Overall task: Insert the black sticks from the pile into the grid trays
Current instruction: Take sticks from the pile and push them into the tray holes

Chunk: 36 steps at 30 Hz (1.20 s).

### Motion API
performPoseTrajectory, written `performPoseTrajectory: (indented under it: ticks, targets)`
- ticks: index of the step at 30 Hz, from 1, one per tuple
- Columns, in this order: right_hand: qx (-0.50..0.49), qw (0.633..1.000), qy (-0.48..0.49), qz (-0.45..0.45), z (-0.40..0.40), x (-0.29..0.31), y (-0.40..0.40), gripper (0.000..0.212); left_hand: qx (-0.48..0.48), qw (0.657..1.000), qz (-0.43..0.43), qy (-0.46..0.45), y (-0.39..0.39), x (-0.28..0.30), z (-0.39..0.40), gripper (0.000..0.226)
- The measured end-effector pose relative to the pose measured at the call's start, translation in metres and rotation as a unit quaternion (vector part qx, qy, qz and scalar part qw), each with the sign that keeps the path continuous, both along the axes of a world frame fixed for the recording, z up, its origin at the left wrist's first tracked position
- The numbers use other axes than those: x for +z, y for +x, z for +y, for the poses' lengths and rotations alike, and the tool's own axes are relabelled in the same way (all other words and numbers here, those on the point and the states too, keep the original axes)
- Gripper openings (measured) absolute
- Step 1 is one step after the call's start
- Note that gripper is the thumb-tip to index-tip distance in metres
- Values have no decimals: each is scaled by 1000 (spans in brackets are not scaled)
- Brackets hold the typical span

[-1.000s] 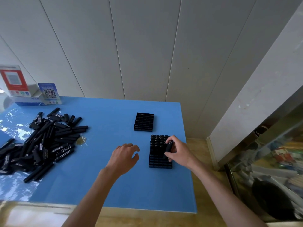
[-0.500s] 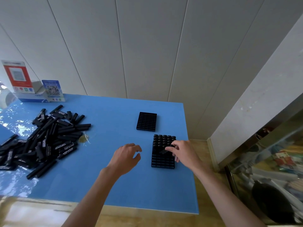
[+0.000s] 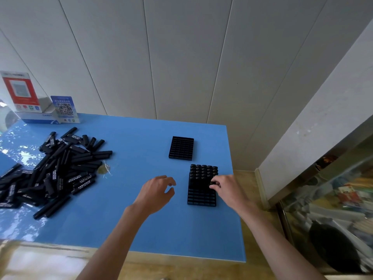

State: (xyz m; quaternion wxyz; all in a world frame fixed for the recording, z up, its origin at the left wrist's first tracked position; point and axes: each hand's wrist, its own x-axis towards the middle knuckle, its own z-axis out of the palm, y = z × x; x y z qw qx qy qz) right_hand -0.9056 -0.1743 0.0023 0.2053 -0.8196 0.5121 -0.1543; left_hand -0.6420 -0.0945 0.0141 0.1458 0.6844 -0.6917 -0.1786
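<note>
Seating a black plastic stick (image 3: 212,183), the right hand (image 3: 229,190) pinches it into the near black grid tray (image 3: 201,197); next, the relaxed, empty left hand (image 3: 157,194) should fetch another from the pile at nine o'clock (image 3: 54,168).

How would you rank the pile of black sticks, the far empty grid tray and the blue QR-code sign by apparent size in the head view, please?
1. Pile of black sticks: by far the largest.
2. Far empty grid tray and blue QR-code sign: these look about alike, and the sign stands farther from the camera, so I would not rank them.
</note>
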Motion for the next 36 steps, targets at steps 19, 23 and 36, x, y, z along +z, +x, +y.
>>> performPoseTrajectory:
  ticks: [19,23,36]
  targets:
    - [-8,998,-23,60,-7,-7,11,23,10,999,32,-8,-4,9,-2,23]
    - [-12,997,-35,73,-3,-6,12,21,9,1000,22,-11,-5,10,1,24]
    - [22,995,-46,80,6,39,24,27,67,994,31,-79,-9,38,18,23]
